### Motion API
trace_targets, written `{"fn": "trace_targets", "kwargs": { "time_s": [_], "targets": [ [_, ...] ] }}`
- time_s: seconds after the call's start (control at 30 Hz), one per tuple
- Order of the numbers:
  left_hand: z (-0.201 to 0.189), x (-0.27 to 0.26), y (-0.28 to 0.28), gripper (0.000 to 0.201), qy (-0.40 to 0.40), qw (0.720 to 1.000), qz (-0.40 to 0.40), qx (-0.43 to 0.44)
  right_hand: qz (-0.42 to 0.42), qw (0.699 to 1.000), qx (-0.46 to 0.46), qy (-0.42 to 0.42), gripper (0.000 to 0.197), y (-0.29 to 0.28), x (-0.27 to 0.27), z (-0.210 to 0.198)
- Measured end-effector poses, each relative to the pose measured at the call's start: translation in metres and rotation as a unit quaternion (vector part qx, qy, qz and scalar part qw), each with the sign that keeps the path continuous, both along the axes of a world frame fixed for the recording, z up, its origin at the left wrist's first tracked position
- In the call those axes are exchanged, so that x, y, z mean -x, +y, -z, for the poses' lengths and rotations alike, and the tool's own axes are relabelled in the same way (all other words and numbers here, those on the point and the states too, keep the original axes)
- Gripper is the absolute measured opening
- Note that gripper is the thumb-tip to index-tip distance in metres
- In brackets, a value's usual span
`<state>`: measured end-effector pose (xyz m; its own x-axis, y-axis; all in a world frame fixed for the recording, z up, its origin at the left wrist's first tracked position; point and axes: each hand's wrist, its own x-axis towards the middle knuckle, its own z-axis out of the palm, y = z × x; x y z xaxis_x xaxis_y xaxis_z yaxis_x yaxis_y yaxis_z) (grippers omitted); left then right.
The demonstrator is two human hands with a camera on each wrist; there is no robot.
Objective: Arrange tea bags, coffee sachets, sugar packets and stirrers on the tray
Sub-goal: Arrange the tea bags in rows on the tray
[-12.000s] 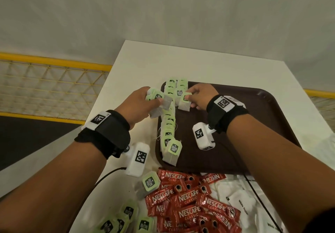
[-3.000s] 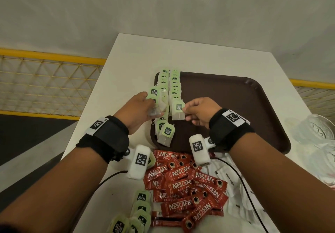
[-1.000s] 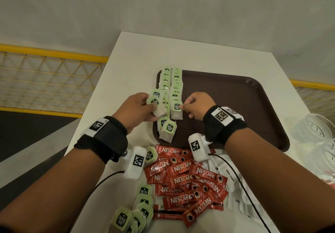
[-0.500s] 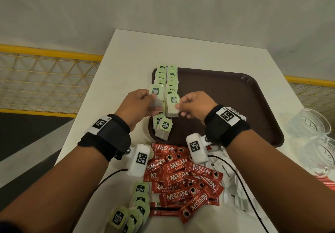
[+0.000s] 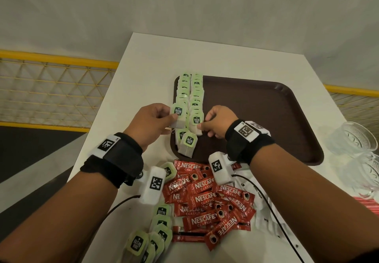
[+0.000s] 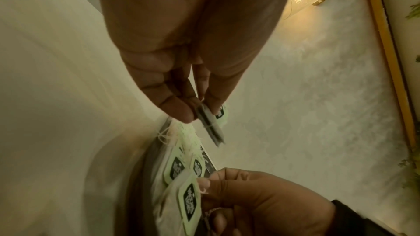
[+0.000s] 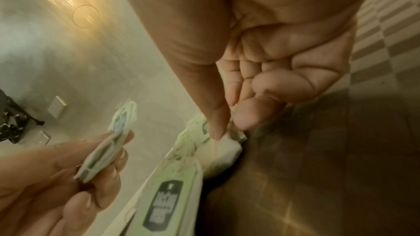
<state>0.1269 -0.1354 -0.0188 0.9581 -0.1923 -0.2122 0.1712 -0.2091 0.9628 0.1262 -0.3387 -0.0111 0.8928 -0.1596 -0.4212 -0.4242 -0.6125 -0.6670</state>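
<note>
Head view: left hand [image 5: 152, 119] pinches a small stack of tea bags [image 5: 178, 117] over the tray [image 5: 266, 119] left edge; right hand [image 5: 218, 122] pinches one bag [image 5: 196, 122] at the near end of the 2nd row. Coffee sachets [image 5: 207, 199] lie near the tray on the tabletop [image 5: 205, 58].

L wrist: thumb + fingers clamp the stack edge-on.

R wrist: thumb + forefinger nip the bag's corner. Best lay it overlapping the last bag, tag up, w/ strings tucked.
</note>
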Motion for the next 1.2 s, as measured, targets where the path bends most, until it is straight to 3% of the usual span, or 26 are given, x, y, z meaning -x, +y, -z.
{"fn": "trace_targets", "kwargs": {
  "time_s": [0.1, 0.23, 0.33, 0.4, 0.5, 0.6, 0.87, 1.2],
  "targets": [
    [-0.001, 0.002, -0.002, 0.015, -0.006, 1.000, -0.004, 0.003, -0.019, 0.998, -0.007, -0.052, 0.020, -0.001, 0.003, -0.007],
    [-0.007, 0.006, -0.014, 0.016, -0.018, 1.000, 0.008, 0.015, -0.067, 0.985, -0.148, -0.056, 0.023, 0.005, 0.012, -0.019],
    [-0.010, 0.009, -0.024, 0.009, -0.034, 0.999, 0.021, 0.004, -0.064, 0.984, -0.147, -0.072, 0.031, 0.002, 0.013, -0.017],
    [-0.007, 0.010, -0.026, 0.013, -0.068, 0.994, 0.027, -0.087, -0.047, 0.989, -0.122, -0.070, 0.025, -0.004, 0.014, -0.014],
    [-0.003, 0.016, -0.022, 0.019, -0.131, 0.938, 0.074, -0.311, -0.019, 0.997, -0.073, -0.029, 0.014, -0.019, 0.014, -0.006],
    [-0.003, 0.025, -0.021, 0.021, -0.147, 0.899, 0.112, -0.396, 0.003, 0.999, -0.043, 0.015, 0.020, -0.024, 0.014, 0.002],
    [-0.001, 0.032, -0.027, 0.023, -0.101, 0.876, 0.142, -0.450, -0.011, 0.999, -0.019, 0.039, 0.017, -0.001, 0.013, 0.004],
    [0.000, 0.038, -0.024, 0.023, -0.114, 0.867, 0.131, -0.468, -0.016, 0.999, 0.013, 0.039, 0.025, -0.002, 0.013, -0.007]
  ]
}}
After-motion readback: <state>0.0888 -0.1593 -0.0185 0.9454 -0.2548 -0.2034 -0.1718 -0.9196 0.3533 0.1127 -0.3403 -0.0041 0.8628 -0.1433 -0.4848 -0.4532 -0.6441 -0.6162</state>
